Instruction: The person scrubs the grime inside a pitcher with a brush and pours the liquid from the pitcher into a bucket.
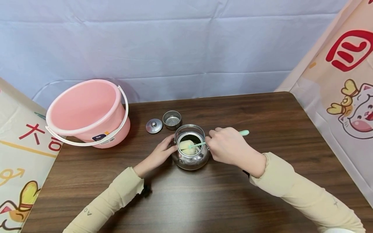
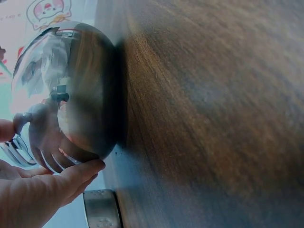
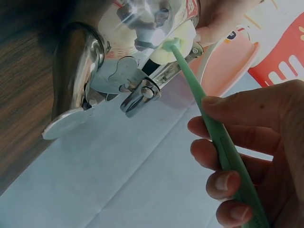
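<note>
My right hand grips the green handle of a sponge cup brush. Its pale yellow sponge head sits in the round mouth of a shiny steel teapot. Against the teapot's left side lies my left hand, fingers fairly straight along the body and thumb near the rim. In the left wrist view those fingers touch the curved steel wall. The teapot stands upright, its bail handle raised behind the mouth. In the right wrist view, the spout shows, with a flap at its tip.
A round steel lid with a knob and a perforated steel strainer stand behind the teapot, to the left. A pink bucket with a white handle stands at the back left of the dark wooden table. Pale cloth hangs behind.
</note>
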Tool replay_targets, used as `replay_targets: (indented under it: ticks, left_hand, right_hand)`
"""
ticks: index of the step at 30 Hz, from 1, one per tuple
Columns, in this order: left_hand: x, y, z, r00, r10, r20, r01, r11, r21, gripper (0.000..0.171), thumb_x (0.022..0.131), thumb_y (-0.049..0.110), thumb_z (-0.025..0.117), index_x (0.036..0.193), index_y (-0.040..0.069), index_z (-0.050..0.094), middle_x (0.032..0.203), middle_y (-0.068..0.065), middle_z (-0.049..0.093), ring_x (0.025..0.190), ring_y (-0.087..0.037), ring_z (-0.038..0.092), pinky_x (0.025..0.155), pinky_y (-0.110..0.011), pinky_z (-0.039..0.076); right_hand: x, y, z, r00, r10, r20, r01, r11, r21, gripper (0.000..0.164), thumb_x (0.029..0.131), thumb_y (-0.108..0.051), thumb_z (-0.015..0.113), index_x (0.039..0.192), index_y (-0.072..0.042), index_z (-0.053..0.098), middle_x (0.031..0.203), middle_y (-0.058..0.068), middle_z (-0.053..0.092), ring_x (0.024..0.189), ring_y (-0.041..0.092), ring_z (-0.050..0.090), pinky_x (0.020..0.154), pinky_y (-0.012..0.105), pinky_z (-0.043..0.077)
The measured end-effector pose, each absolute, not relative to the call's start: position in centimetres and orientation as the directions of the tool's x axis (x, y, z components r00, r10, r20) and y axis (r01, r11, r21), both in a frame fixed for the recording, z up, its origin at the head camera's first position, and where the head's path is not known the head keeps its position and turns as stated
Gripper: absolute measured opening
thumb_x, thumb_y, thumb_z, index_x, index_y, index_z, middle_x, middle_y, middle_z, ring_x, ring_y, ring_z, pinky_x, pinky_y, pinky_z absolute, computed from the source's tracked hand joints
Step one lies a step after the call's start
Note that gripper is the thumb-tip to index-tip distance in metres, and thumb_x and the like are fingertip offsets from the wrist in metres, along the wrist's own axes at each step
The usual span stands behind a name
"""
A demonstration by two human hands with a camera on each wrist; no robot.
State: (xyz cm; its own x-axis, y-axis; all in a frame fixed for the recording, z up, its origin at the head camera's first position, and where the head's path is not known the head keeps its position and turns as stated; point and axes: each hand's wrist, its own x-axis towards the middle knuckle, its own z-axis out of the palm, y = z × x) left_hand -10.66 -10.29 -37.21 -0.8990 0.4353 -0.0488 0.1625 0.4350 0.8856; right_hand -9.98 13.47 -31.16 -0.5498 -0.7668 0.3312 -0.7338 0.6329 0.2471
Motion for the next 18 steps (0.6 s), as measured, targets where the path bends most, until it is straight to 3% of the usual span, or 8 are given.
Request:
replay_targets:
  ticks: [4, 11, 18]
  left_hand:
    - [-10.8, -10.3, -37.5, -0.899, 0.436, -0.040, 0.176, 0.443, 0.879, 0.045, 0.092, 0.005, 0.047, 0.132, -0.012, 0.035, 0.134, -0.027, 0.039, 0.126, -0.036, 0.033, 0.105, -0.047, 0.026]
    - [-12.2, -10.8, -41.3, -0.904, 0.426, -0.013, 0.190, 0.429, 0.883, 0.048, 0.092, 0.012, 0.050, 0.135, -0.005, 0.035, 0.136, -0.022, 0.039, 0.128, -0.031, 0.033, 0.106, -0.044, 0.024]
    - [-12.4, -11.0, -41.7, -0.903, 0.430, 0.003, 0.208, 0.431, 0.878, 0.048, 0.092, 0.017, 0.051, 0.135, -0.001, 0.038, 0.136, -0.017, 0.041, 0.127, -0.027, 0.034, 0.105, -0.043, 0.026]
  right_hand:
    - [-10.3, 13.4, -31.3, -0.549, -0.766, 0.335, -0.728, 0.635, 0.259, 0.020, 0.063, -0.001, 0.056, 0.052, -0.012, 0.043, 0.051, -0.001, 0.033, 0.044, 0.017, 0.033, 0.036, 0.025, 0.023]
    - [-10.9, 13.6, -31.6, -0.552, -0.757, 0.348, -0.716, 0.645, 0.267, 0.022, 0.066, -0.004, 0.058, 0.052, -0.012, 0.042, 0.052, -0.002, 0.034, 0.045, 0.017, 0.034, 0.037, 0.025, 0.024]
    - [-11.2, 13.9, -31.8, -0.549, -0.755, 0.358, -0.710, 0.647, 0.277, 0.021, 0.065, -0.002, 0.058, 0.052, -0.011, 0.044, 0.053, -0.001, 0.035, 0.045, 0.017, 0.034, 0.037, 0.024, 0.025]
